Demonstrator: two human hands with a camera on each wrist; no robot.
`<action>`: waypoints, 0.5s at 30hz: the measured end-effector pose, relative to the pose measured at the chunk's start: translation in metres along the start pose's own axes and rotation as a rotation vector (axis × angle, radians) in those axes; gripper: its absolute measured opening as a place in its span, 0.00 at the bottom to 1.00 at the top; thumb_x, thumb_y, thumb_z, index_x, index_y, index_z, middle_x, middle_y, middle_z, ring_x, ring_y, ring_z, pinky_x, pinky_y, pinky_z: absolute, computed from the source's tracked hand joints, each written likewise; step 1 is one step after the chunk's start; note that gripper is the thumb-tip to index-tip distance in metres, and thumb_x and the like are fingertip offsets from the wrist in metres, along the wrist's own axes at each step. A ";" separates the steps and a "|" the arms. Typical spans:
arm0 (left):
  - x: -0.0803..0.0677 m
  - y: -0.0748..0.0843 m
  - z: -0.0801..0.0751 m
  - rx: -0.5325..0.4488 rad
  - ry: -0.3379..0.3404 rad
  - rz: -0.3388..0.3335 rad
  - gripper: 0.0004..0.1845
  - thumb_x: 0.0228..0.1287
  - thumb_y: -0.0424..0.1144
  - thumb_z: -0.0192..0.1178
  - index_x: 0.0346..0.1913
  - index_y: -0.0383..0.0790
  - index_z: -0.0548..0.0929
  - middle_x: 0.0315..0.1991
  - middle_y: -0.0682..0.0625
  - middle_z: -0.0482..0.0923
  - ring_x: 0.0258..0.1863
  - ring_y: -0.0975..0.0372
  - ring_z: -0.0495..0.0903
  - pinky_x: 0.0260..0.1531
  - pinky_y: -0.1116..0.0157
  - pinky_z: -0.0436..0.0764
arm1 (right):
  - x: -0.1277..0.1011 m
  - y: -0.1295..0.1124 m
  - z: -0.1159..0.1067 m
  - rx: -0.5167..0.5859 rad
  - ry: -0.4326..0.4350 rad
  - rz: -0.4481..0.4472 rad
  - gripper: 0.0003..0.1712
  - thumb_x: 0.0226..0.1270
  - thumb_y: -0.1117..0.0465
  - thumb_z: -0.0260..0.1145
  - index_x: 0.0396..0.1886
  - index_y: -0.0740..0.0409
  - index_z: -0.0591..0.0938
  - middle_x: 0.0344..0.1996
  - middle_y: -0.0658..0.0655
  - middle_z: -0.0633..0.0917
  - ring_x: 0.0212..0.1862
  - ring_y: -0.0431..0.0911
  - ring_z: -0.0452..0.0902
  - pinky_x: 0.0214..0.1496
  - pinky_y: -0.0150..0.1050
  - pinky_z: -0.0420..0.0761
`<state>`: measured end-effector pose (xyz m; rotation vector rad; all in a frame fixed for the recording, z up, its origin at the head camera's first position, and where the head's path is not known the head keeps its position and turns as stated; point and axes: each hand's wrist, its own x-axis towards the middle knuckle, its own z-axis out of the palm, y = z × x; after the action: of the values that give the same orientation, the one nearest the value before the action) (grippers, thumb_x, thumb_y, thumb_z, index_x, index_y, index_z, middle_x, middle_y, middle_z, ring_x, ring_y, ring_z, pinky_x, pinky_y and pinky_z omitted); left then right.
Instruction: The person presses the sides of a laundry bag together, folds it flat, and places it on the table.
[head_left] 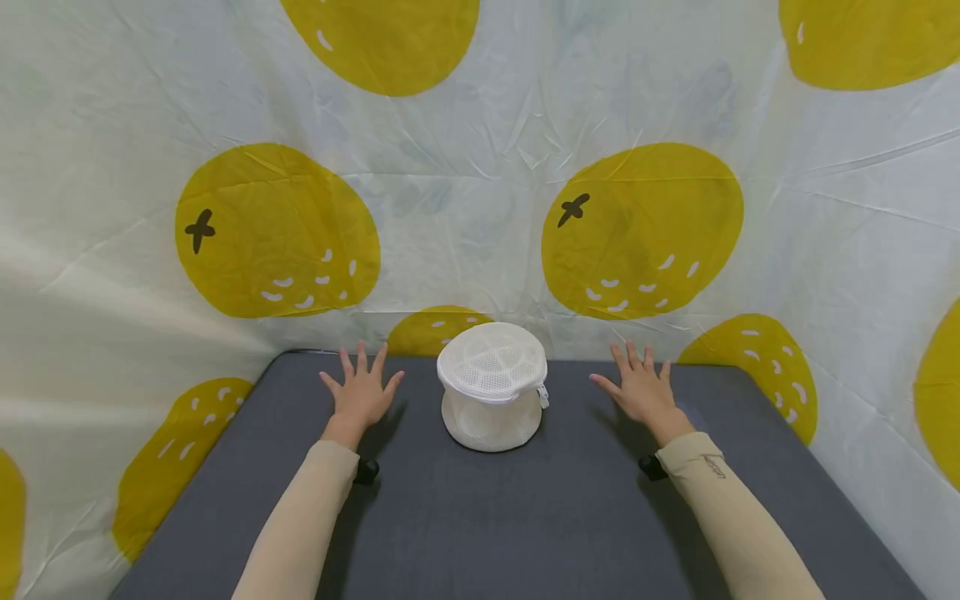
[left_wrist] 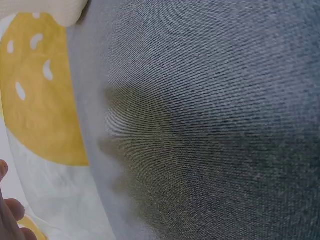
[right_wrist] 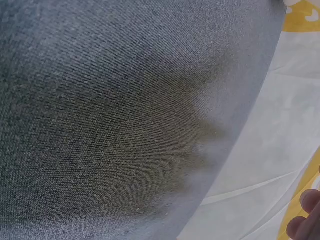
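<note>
A white mesh laundry bag [head_left: 491,375], round like a drum with a zipped lid, stands upright at the far middle of the table. To its left my left hand [head_left: 362,394] is spread over the table, fingers straight and apart, holding nothing. On the other side my right hand [head_left: 641,389] is spread likewise, its fingers pointing to the back edge and nothing in its grasp. Both hands are apart from the bag. In the left wrist view, part of the bag [left_wrist: 67,10] shows at the top left corner. Only a few fingertips [right_wrist: 310,200] enter the right wrist view.
A dark grey cloth-covered table [head_left: 480,525] carries the bag, and the hands cast shadows on it. Behind and beside it hangs a pale curtain [head_left: 465,225] printed with large yellow fruit. Dark wrist cameras [head_left: 366,472] sit under both beige sleeves [head_left: 300,521].
</note>
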<state>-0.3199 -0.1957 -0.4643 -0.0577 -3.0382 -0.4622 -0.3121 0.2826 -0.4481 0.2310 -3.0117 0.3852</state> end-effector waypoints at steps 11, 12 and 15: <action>-0.006 0.004 0.002 -0.012 -0.029 0.027 0.39 0.81 0.60 0.44 0.84 0.48 0.45 0.82 0.33 0.33 0.77 0.33 0.28 0.65 0.26 0.30 | -0.005 -0.007 -0.006 0.050 0.009 -0.032 0.51 0.78 0.35 0.54 0.83 0.65 0.51 0.79 0.76 0.47 0.76 0.76 0.31 0.69 0.77 0.33; -0.006 0.004 0.002 -0.013 -0.029 0.030 0.39 0.81 0.60 0.44 0.84 0.48 0.45 0.82 0.33 0.33 0.78 0.33 0.29 0.66 0.26 0.31 | -0.005 -0.008 -0.007 0.054 0.011 -0.036 0.50 0.78 0.36 0.55 0.82 0.65 0.51 0.79 0.76 0.47 0.76 0.77 0.31 0.69 0.77 0.33; -0.007 0.004 0.001 -0.020 -0.017 0.040 0.39 0.81 0.60 0.43 0.84 0.48 0.46 0.82 0.33 0.34 0.78 0.34 0.29 0.66 0.26 0.32 | -0.005 -0.009 -0.010 0.064 0.013 -0.044 0.49 0.79 0.40 0.58 0.82 0.65 0.51 0.78 0.76 0.47 0.76 0.77 0.31 0.69 0.77 0.33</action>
<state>-0.3129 -0.1918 -0.4650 -0.1242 -3.0430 -0.4914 -0.3047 0.2769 -0.4367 0.2985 -2.9788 0.4776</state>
